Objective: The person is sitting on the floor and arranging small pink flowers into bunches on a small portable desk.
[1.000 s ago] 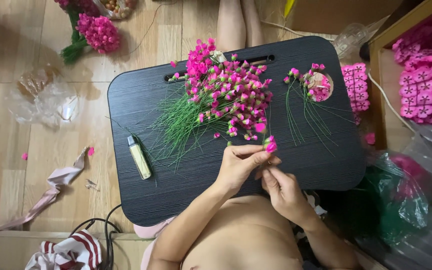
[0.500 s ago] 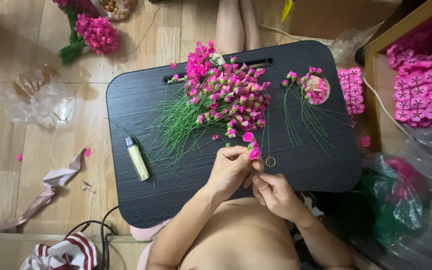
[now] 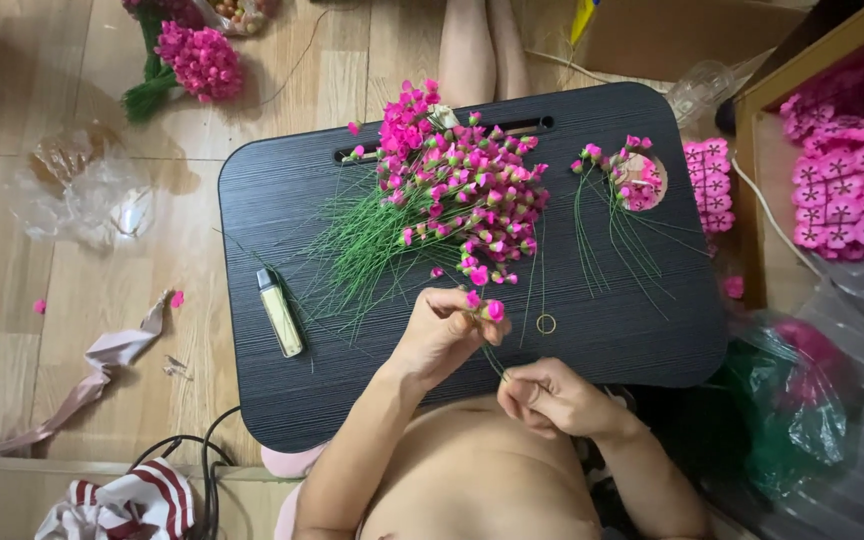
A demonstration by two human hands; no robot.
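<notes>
My left hand [image 3: 440,332] pinches a few pink flower buds [image 3: 484,306] on thin green stems above the near part of a black lap table [image 3: 282,230]. My right hand [image 3: 550,395] grips the lower ends of those stems near my chest. A big pile of pink buds on green wire stems [image 3: 452,195] lies on the middle of the table, just beyond my left hand. A smaller bunch of stemmed buds [image 3: 617,200] lies at the right of the table. A small ring [image 3: 546,323] rests on the table next to the held buds.
A yellowish lighter [image 3: 280,312] lies at the table's left. On the wooden floor: a finished pink bouquet [image 3: 197,60], a clear plastic bag [image 3: 82,190], a ribbon strip [image 3: 102,360]. Pink flower sheets [image 3: 852,180] fill a box at right, beside a green bag [image 3: 787,400].
Both hands have drawn back toward my body with the few buds. My right hand slid down the stems, away from my left hand.
</notes>
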